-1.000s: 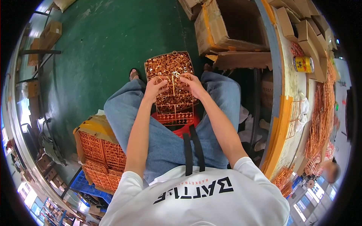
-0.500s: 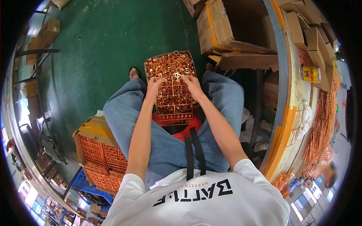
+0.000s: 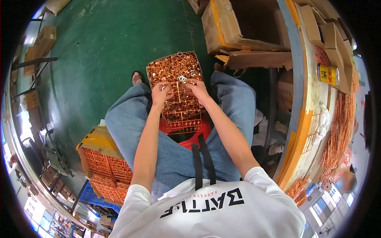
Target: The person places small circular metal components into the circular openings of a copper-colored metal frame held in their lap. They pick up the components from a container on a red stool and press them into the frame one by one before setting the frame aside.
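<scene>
A flat copper-coloured wire rack (image 3: 182, 126) lies between my knees, with rows of small hooks along its near end. My left hand (image 3: 161, 94) has its fingers curled on the rack's left side near the far end. At the right side my right hand (image 3: 197, 90) pinches the rack close to its middle bar. Beneath and beyond is a cardboard box (image 3: 148, 75) heaped with copper-coloured rings (image 3: 172, 65). One shiny ring (image 3: 182, 79) is beside my right fingertips; whether they touch it I cannot tell.
Left of my leg, an open carton (image 3: 101, 141) holds stacked copper wire racks above a blue crate (image 3: 88, 194). On the right is a workbench (image 3: 295, 150) with a yellow can (image 3: 328, 74) and bundled copper wire racks (image 3: 337, 135). A large cardboard box (image 3: 222, 27) stands ahead right. A red stool (image 3: 198, 137) shows beneath the rack.
The view has shifted slightly, so the box and hands appear a little further left. My left fingers are more curled at the rack; both hands stay at its far part.
</scene>
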Motion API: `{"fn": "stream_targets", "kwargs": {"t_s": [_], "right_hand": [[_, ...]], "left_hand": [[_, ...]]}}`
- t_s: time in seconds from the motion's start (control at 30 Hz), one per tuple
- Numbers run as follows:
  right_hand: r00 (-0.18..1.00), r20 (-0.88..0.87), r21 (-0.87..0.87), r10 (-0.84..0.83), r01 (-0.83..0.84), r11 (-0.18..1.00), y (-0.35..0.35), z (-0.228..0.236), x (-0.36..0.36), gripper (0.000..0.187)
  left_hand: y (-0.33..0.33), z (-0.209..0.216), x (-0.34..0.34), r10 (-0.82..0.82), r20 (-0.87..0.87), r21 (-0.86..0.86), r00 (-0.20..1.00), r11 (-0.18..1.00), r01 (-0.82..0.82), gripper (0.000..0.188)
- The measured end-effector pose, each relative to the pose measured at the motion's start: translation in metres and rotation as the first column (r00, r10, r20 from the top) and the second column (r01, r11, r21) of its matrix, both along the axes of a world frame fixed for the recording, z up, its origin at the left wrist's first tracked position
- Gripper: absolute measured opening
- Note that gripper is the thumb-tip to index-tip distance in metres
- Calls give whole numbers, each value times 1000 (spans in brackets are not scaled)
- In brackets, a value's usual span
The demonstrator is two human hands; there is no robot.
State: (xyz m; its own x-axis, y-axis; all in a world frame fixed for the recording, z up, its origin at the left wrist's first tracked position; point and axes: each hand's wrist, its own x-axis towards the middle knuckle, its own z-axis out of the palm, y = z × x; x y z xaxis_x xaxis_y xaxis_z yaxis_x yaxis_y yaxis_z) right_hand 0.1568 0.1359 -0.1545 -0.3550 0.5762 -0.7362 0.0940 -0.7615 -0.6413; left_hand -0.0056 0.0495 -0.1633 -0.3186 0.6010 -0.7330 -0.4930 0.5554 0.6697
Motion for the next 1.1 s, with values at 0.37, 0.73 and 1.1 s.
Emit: {"fn": "stream_targets", "kwargs": {"t_s": [0.37,0.73,1.1], "right_hand": [[891,-256,596,376,-161,786,28,7,33,31],[949,-315,671,-14,233,704,-154,333,189,38],[328,-127,973,-936,224,-54,-41,422,596,40]], "left_hand": [[10,89,4,-332,225,268,916,925,269,49],[-18,313,106,-389,-289,529,875,696,485,34],[33,284,252,-652,-550,433,522,311,846,37]]}}
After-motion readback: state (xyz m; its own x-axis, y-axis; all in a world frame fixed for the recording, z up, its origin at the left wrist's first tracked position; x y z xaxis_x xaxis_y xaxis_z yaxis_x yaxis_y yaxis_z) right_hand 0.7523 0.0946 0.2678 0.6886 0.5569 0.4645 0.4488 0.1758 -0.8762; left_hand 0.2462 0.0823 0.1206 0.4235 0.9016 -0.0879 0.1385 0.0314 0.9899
